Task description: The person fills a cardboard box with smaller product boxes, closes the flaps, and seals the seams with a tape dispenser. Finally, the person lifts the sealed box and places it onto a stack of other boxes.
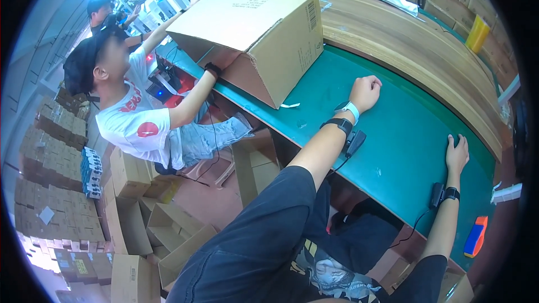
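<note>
My left hand (366, 93) rests on the green tabletop (331, 129) with its fingers curled into a loose fist, and nothing shows in it. On that wrist are a light-coloured watch (349, 110) and a black strap with a small device. Further right, my right hand (457, 154) lies on the same surface, thumb and fingers apart, holding nothing. It also wears a black wrist strap (451, 193) with a cabled device. Left of my left hand, apart from it, a large cardboard box (286, 50) lies on its side, its opening toward a co-worker.
A co-worker (132, 98) in a white shirt reaches into the box. A wood-grain board (393, 28) runs along the far side. An orange and blue tool (475, 237) lies near the right end. A yellow tape roll (478, 33) stands far right. Open cartons (174, 227) sit on the floor.
</note>
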The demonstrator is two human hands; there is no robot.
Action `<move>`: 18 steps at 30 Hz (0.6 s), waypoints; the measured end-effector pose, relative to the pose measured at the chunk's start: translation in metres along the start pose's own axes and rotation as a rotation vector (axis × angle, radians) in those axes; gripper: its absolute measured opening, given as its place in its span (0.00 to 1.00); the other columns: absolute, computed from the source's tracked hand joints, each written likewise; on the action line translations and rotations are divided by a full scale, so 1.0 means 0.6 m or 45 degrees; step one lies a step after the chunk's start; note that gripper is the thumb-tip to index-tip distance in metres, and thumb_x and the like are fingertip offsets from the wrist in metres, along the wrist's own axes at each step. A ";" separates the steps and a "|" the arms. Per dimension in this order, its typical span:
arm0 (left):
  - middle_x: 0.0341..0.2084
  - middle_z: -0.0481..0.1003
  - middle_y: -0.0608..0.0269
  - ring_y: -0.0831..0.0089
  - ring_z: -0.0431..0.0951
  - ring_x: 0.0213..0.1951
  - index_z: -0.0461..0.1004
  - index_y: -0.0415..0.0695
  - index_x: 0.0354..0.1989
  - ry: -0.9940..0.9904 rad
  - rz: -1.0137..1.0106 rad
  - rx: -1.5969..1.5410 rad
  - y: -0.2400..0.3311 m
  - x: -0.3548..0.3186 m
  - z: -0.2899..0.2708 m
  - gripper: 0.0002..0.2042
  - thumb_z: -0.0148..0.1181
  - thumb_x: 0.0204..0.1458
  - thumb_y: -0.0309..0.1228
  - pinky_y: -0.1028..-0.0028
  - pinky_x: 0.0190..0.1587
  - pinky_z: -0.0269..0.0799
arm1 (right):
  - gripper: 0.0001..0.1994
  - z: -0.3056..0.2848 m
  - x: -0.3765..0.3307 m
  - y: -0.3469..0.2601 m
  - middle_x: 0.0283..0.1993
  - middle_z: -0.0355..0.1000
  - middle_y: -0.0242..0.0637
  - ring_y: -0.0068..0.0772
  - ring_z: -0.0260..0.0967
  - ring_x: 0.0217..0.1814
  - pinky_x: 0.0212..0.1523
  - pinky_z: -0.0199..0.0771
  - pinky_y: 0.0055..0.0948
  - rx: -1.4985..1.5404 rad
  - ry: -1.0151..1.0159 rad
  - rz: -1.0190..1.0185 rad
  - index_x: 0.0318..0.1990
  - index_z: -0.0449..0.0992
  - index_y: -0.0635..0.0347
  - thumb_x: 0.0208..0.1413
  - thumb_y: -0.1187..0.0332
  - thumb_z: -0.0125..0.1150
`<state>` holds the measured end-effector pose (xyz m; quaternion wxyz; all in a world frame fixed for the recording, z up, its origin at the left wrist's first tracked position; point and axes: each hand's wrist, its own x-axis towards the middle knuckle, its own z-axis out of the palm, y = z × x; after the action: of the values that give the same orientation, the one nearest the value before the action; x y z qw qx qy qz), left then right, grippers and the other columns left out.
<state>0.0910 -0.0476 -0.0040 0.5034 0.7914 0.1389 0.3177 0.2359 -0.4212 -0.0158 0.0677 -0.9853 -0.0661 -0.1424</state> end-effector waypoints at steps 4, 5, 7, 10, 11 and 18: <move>0.23 0.79 0.47 0.56 0.81 0.26 0.81 0.39 0.31 0.007 0.005 0.000 0.004 -0.001 0.001 0.08 0.55 0.53 0.26 0.63 0.32 0.76 | 0.29 0.005 0.001 0.001 0.71 0.60 0.44 0.43 0.54 0.74 0.72 0.47 0.49 0.090 0.050 0.001 0.63 0.70 0.55 0.63 0.44 0.48; 0.23 0.79 0.47 0.56 0.81 0.26 0.81 0.39 0.31 -0.002 -0.003 -0.006 0.006 -0.002 0.003 0.08 0.55 0.53 0.26 0.63 0.32 0.76 | 0.29 0.005 0.002 0.005 0.71 0.60 0.43 0.43 0.54 0.74 0.72 0.47 0.49 0.056 0.033 -0.002 0.63 0.70 0.55 0.63 0.44 0.48; 0.23 0.79 0.47 0.56 0.80 0.26 0.81 0.39 0.30 -0.002 -0.013 -0.002 0.005 -0.002 0.003 0.08 0.55 0.53 0.26 0.63 0.32 0.76 | 0.29 0.005 0.004 0.010 0.71 0.60 0.43 0.42 0.55 0.74 0.72 0.47 0.49 -0.005 -0.002 -0.017 0.62 0.70 0.54 0.63 0.44 0.48; 0.19 0.78 0.50 0.65 0.78 0.21 0.81 0.37 0.32 0.040 0.064 0.018 0.001 -0.001 0.003 0.08 0.55 0.53 0.25 0.67 0.27 0.72 | 0.29 0.007 0.009 0.011 0.71 0.61 0.43 0.43 0.55 0.74 0.71 0.48 0.49 -0.010 0.003 -0.020 0.62 0.70 0.54 0.64 0.44 0.48; 0.19 0.78 0.50 0.65 0.78 0.21 0.81 0.37 0.32 0.044 0.060 0.024 0.000 -0.001 0.004 0.08 0.55 0.53 0.25 0.67 0.27 0.72 | 0.29 0.007 0.010 0.013 0.71 0.61 0.43 0.43 0.55 0.74 0.71 0.48 0.49 -0.019 0.005 -0.016 0.62 0.70 0.54 0.64 0.44 0.48; 0.19 0.78 0.49 0.64 0.78 0.21 0.81 0.37 0.31 0.045 0.061 0.016 -0.003 -0.002 0.004 0.08 0.55 0.52 0.25 0.66 0.27 0.73 | 0.29 0.012 0.012 0.011 0.70 0.62 0.42 0.43 0.56 0.73 0.71 0.50 0.48 -0.018 -0.009 -0.035 0.62 0.70 0.54 0.64 0.44 0.47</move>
<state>0.0918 -0.0488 -0.0069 0.4882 0.7919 0.1308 0.3427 0.2455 -0.4256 -0.0211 0.0584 -0.9852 -0.0787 -0.1404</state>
